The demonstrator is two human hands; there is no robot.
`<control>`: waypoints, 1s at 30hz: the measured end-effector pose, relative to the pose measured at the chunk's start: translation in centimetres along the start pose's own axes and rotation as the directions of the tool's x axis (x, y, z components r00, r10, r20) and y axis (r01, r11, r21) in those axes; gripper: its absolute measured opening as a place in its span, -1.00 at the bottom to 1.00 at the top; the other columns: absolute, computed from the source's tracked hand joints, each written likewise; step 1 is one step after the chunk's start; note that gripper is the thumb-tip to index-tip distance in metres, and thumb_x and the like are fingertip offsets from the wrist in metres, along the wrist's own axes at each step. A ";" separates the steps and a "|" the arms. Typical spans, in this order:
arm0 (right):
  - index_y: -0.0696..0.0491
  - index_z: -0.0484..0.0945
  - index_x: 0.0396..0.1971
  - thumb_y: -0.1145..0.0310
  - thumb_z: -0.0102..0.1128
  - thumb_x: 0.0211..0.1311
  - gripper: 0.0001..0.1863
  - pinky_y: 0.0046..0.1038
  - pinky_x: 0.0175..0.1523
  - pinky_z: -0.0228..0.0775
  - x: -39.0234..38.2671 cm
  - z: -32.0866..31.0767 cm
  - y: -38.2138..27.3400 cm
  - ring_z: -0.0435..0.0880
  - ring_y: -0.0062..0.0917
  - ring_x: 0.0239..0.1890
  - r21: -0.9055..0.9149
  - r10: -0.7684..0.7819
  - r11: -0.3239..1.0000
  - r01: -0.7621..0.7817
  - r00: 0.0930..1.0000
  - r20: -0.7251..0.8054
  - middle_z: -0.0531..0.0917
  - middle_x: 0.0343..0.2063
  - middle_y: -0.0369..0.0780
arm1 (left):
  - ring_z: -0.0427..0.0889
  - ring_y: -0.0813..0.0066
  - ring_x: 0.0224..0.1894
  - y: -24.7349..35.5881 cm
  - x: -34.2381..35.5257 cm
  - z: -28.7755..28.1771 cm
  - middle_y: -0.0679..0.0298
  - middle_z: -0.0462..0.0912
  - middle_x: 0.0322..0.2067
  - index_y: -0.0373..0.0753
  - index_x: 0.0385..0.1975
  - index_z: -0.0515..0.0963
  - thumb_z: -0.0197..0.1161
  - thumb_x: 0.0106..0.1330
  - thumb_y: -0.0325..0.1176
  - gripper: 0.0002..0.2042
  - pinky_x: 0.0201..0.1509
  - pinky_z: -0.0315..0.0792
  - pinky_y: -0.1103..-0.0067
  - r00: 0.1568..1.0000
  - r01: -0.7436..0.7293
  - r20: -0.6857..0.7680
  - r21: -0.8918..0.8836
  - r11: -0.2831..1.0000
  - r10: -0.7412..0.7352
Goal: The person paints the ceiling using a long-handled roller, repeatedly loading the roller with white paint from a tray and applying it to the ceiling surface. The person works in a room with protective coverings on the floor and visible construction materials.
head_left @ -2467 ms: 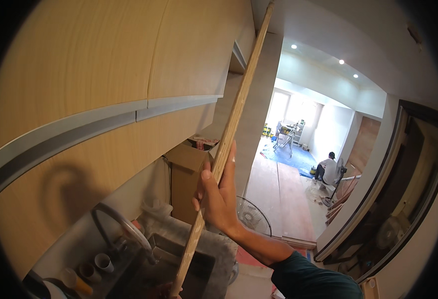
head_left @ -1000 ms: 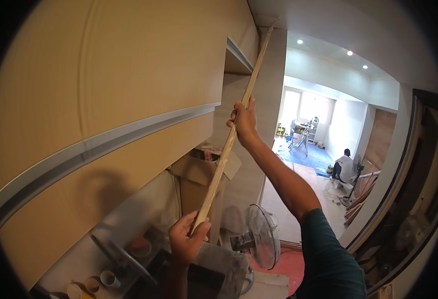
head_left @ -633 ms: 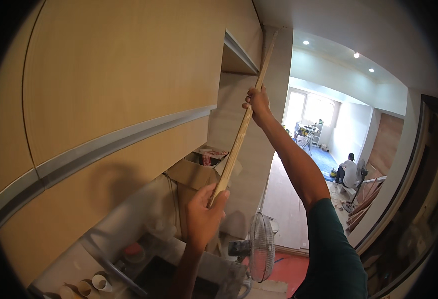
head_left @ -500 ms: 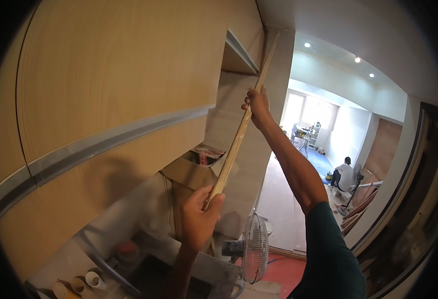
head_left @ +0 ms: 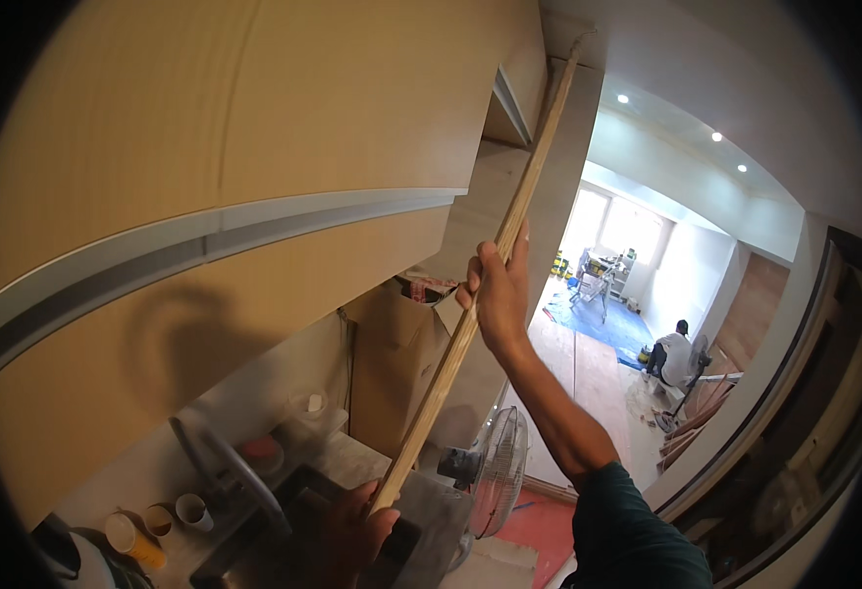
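Observation:
A long wooden stick (head_left: 527, 187) slants across the view, its far tip up by the ceiling next to the wall corner. Something thin and wiry shows at that tip, too small to make out. My right hand (head_left: 499, 294) is closed around the stick's middle, arm stretched out in a dark green sleeve. Down by the sink, my left hand (head_left: 357, 530) grips the lower end, thumb along the wood; shadow hides part of its fingers. Wood-coloured overhead cabinets (head_left: 342, 108) run close along the stick's left side.
Below the cabinets are a dark sink (head_left: 298, 491), a curved faucet (head_left: 239, 471), several cups (head_left: 193, 510) and a cardboard box (head_left: 391, 358). A standing fan (head_left: 499, 471) is right of the counter. Farther off, a person (head_left: 674, 353) crouches near another fan and stacked boards.
Both hands have moved downward in view, with the stick still between them. The stick's tip has shifted up and right against the ceiling. The view has turned slightly.

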State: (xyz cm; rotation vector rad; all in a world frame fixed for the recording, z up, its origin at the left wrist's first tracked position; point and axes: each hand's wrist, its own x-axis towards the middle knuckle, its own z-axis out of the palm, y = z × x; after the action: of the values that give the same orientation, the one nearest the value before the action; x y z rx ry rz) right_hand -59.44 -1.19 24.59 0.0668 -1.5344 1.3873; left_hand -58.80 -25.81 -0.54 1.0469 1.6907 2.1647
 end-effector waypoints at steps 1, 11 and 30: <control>-0.21 -0.38 0.51 0.40 -0.12 0.49 -0.20 -0.59 -0.59 0.27 -1.3 0.7 -0.5 0.32 -0.67 -0.53 0.008 0.012 1.000 -0.012 1.000 -0.005 0.36 -0.38 -0.30 | 0.50 0.73 -0.55 -2.6 -1.3 -0.9 0.29 0.69 -0.37 -0.31 -0.05 0.61 0.27 0.30 -0.32 -0.71 -0.50 0.36 0.72 0.998 -0.049 -0.028 0.044 0.998 0.050; -0.25 -0.45 0.51 0.31 -0.09 0.53 -0.18 -0.57 -0.62 0.31 -12.8 5.9 -3.6 0.33 -0.68 -0.53 0.090 -0.023 0.996 0.014 0.995 0.100 0.37 -0.30 -0.31 | 0.47 0.73 -0.55 -5.2 -13.9 -7.8 0.30 0.66 -0.43 -0.33 0.05 0.57 0.38 0.26 0.05 -0.43 -0.52 0.30 0.71 0.998 0.058 -0.022 -0.116 0.992 -0.061; 0.15 0.35 0.22 0.23 0.16 0.42 -0.51 -0.62 -0.49 0.26 -34.2 -11.2 -5.0 0.39 -0.76 -0.57 -0.477 0.045 0.846 -0.239 0.922 -0.384 0.45 -0.53 -0.39 | 0.54 0.58 -0.46 -13.9 -24.9 5.3 0.32 0.62 -0.44 -0.26 -0.17 0.58 0.27 0.35 -0.24 -0.78 -0.40 0.44 0.55 0.766 0.291 0.517 0.251 0.923 -0.382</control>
State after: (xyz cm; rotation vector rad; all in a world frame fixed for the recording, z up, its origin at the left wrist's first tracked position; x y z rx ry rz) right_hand -33.08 -13.25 2.62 -0.6201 -1.5649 0.9813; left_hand -40.89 -31.01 -22.75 1.1575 1.6137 1.3375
